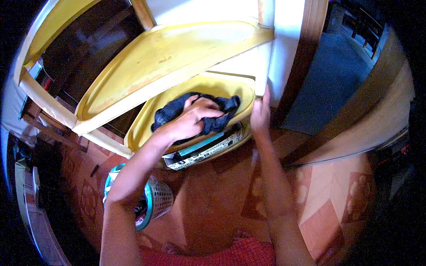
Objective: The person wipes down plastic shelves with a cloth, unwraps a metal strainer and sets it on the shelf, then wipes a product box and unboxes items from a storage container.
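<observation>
A dark, crumpled cloth (168,113) lies on the lower yellow shelf (146,119) of a corner rack. My left hand (191,119) presses on top of it, fingers bent into its folds. At the shelf's right corner my right hand (260,114) is closed around the pale post (262,66). The upper yellow shelf (164,57) stands above, with faint marks on its surface. Under the lower shelf's front edge sit a printed box (195,157) and a teal item (202,144).
A white and teal basket (159,198) with things inside stands on the patterned tile floor (208,195), below my left forearm. To the right are a brown door frame (306,53) and a doorway with a bluish floor (326,88). Dark furniture is behind the rack.
</observation>
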`<state>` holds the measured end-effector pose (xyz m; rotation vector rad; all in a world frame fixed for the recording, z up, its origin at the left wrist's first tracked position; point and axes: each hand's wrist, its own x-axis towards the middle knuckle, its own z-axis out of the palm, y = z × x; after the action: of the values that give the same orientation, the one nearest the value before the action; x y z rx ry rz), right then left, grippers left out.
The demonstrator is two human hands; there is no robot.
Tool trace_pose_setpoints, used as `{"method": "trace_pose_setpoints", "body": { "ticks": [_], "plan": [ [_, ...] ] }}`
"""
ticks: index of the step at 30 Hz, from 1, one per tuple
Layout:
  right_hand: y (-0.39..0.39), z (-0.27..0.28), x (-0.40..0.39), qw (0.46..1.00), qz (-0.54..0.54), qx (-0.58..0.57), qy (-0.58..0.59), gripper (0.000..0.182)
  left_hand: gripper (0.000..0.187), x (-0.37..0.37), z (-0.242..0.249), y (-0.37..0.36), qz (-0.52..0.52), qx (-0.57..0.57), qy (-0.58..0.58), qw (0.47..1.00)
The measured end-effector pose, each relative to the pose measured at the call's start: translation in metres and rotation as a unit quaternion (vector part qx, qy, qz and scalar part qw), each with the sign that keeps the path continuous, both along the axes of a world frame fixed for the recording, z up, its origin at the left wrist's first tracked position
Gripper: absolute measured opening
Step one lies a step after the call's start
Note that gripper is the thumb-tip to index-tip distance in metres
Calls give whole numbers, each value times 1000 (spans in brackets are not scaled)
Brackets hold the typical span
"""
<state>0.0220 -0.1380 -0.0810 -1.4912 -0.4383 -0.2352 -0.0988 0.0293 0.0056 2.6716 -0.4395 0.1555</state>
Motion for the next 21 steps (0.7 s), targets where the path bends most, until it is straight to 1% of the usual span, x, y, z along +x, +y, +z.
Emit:
{"method": "trace_pose_setpoints", "body": {
  "ticks": [1, 3, 4, 5, 6, 7, 9, 11, 12, 13, 14, 15, 17, 19, 21],
  "plan": [
    [2, -3, 3, 1000, -1, 1, 0, 56, 61, -10, 3, 1, 0, 11, 9, 1000],
    [7, -10, 6, 997, -50, -14, -65, 55, 64, -12, 5, -2, 4, 25, 26, 999],
    [6, -6, 4, 997, -48, -14, -63, 55, 62, -3, 1, -4, 6, 20, 8, 1000],
    [5, -2, 2, 1000, -13, 16, -15, 55, 61, 7, -2, -7, 9, 15, -11, 1000],
    [4, 3, 1, 998, 21, 45, 32, 55, 59, 21, -3, -12, 11, 7, -3, 1000],
    [3, 6, 1, 998, 22, 46, 31, 55, 57, 36, -8, -18, 11, 8, -35, 999],
    [-1, 8, 3, 1000, 0, 10, -28, 55, 56, 62, -8, -36, 35, 0, -17, 999],
    [5, -17, 14, 999, 0, -1, -36, 54, 54, 64, -6, -40, 49, -28, -7, 998],
    [5, -17, 13, 999, -2, 6, -43, 54, 53, 61, -8, -36, 39, -24, -9, 999],
    [4, -6, 8, 999, -6, 16, -50, 54, 53, 51, -2, -34, 23, -25, 23, 999],
    [-4, 6, 3, 999, -4, -12, -43, 54, 54, 39, 2, -31, 15, -21, 22, 999],
    [-3, 6, 3, 999, -1, -11, -43, 54, 55, 27, 5, -27, 8, -17, 22, 1000],
    [-4, 5, 2, 999, -1, -29, -23, 55, 55, 6, 10, -17, 7, -4, 32, 999],
    [-4, 7, 0, 999, -4, -23, -29, 55, 57, -17, 20, -14, 28, 16, 54, 998],
    [-7, 9, -1, 998, -14, -58, -24, 56, 58, -35, 22, -4, 22, 38, 30, 999]
  ]
}}
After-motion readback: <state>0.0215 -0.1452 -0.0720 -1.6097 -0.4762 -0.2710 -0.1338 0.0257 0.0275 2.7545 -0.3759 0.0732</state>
